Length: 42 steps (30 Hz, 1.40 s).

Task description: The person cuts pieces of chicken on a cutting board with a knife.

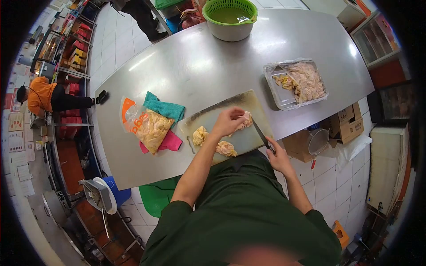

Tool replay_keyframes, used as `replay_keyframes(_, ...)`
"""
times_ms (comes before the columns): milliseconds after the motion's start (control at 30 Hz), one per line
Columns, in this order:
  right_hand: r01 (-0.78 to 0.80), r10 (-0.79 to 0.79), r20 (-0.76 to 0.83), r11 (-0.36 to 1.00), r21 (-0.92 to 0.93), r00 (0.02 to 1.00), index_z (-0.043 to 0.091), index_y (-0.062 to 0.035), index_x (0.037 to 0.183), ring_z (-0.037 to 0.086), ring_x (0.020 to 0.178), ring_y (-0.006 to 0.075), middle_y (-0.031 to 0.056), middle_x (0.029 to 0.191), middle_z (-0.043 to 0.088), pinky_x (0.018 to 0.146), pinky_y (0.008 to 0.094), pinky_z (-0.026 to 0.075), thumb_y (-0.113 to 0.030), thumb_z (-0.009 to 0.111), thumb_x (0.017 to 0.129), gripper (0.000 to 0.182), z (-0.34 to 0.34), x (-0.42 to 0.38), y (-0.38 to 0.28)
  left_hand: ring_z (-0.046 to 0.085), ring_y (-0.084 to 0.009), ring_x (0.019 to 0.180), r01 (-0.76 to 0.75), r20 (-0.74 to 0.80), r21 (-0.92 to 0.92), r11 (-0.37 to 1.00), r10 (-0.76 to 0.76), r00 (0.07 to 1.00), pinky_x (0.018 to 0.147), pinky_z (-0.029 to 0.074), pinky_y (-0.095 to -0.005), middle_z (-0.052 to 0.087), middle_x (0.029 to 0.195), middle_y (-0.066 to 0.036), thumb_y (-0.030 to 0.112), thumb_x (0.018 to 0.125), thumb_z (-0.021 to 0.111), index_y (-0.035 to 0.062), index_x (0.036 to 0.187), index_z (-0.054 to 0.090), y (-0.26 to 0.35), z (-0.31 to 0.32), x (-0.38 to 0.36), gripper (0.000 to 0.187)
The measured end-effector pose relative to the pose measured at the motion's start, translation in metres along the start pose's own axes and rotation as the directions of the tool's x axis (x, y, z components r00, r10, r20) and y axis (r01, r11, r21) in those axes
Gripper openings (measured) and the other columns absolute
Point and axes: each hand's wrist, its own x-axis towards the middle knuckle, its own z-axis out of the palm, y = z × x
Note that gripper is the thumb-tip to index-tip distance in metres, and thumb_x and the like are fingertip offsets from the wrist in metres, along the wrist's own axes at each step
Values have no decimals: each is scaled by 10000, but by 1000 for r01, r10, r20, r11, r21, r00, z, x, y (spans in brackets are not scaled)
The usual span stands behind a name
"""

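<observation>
My left hand [227, 120] presses down on a raw chicken piece [245, 120] on the pale cutting board [208, 114]. My right hand [278, 153] grips a knife [261, 133] by its dark handle, the blade angled up toward that piece. Two other chicken pieces lie on the board, one [200, 135] at the left and one [226, 148] near the front edge.
A clear tray of raw chicken [298, 83] sits at the right of the steel table [199, 62]. A plastic bag of chicken [148, 126] lies on teal and pink cloths [165, 107]. A green colander in a white bowl [230, 17] stands far back. A person in orange [44, 96] is at left.
</observation>
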Motion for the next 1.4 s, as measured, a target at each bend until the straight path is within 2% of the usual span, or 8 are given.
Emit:
replay_keyframes(133, 53, -49, -80, 998, 44, 996, 475, -171, 1372, 590, 1072, 425, 249, 1177, 609, 914, 429, 462, -104, 545, 890, 492, 3, 2, 2, 618, -273, 964, -342, -46, 625, 702, 470, 882, 826, 505, -403, 664, 960, -89, 209, 761, 718, 54, 1034, 659, -18, -2, -5, 319)
replay_keyframes(367, 171, -165, 100, 983, -63, 981, 473, -173, 1367, 608, 992, 431, 251, 1102, 632, 859, 441, 474, -136, 555, 899, 477, 18, 9, -9, 558, -320, 893, -105, 48, 833, 543, 118, 992, 744, 463, -426, 616, 853, -93, 193, 724, 696, 57, 789, 676, -22, -26, -37, 152)
replay_keyframes(467, 137, -126, 124, 987, -88, 984, 470, -190, 1365, 580, 1017, 463, 276, 1083, 624, 871, 474, 462, -153, 546, 906, 467, 15, 12, -12, 606, -273, 803, -176, 21, 671, 721, 219, 976, 690, 482, -380, 634, 834, -123, 201, 727, 707, 34, 657, 589, -35, -46, -36, 216)
replay_keyframes(600, 79, -70, 122, 994, -70, 990, 463, -204, 1372, 597, 971, 459, 286, 1011, 635, 843, 467, 465, -156, 551, 904, 479, 15, 17, -8, 651, -200, 718, 251, 12, 113, 961, -254, 967, 622, 527, -347, 650, 863, -132, 78, 762, 684, 11, 838, 542, -29, -52, -39, 175)
replay_keyframes(733, 27, -26, 98, 999, -18, 995, 460, -210, 1377, 611, 953, 446, 279, 999, 639, 832, 454, 469, -157, 554, 902, 487, 11, 20, -18, 676, -217, 797, 256, 68, -581, 772, -268, 961, 723, 575, -324, 649, 978, -166, -31, 821, 654, 9, 1107, 407, -39, -37, -29, 379)
replay_keyframes(1067, 166, -161, 173, 986, -13, 972, 465, -180, 1359, 599, 1022, 443, 265, 1071, 635, 879, 451, 470, -112, 532, 915, 454, 45, 24, -23, 643, -218, 892, 54, -373, -736, 674, -470, 800, 759, 540, -325, 616, 1052, -169, 1, 849, 669, 43, 1172, 363, -53, -7, -36, 447)
replay_keyframes(1267, 107, -104, 122, 994, -18, 987, 453, -164, 1362, 605, 972, 447, 279, 1035, 632, 863, 456, 472, -104, 532, 913, 460, 42, 28, -22, 627, -174, 854, 67, -525, -515, 855, -377, 763, 670, 526, -277, 592, 1037, -115, -39, 829, 671, 57, 1115, 423, -50, -26, -47, 390)
replay_keyframes(1400, 108, -103, 80, 992, -70, 991, 457, -174, 1363, 606, 919, 452, 275, 983, 636, 840, 472, 471, -97, 530, 906, 469, 39, 25, -30, 622, -215, 824, 102, -518, 151, 983, -9, 855, 684, 524, -317, 585, 987, -112, 4, 768, 700, 48, 1081, 509, -48, -41, -65, 369)
